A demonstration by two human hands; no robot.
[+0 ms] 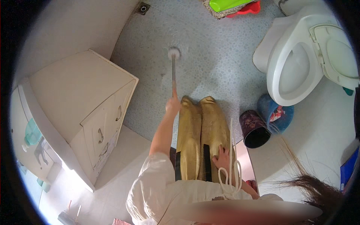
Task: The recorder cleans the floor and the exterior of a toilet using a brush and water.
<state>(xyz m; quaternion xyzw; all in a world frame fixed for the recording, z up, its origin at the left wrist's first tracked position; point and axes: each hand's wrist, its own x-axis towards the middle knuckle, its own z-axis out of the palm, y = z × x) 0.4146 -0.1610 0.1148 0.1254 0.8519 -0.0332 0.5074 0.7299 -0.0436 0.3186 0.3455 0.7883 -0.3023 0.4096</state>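
My left hand (172, 105) grips the handle end of a long-handled brush (173, 70). Its round white bristle head (174, 53) sits on the wet-looking, pebble-patterned floor (202, 56), ahead of my knees. My right hand (223, 158) holds nothing and rests with its fingers spread on my right leg. Both legs are in gold-coloured trousers (189, 132) with black stripes and are bent at the knees. White drawstrings (231, 157) hang from my light top beside the right hand.
A white toilet (272, 81) with raised lid stands right. Below it are a dark bin (250, 121) and a blue bin (263, 108) holding litter. A white cabinet (81, 81) juts in from the left. A floor drain (143, 8) and a green plastic item (227, 4) lie ahead.
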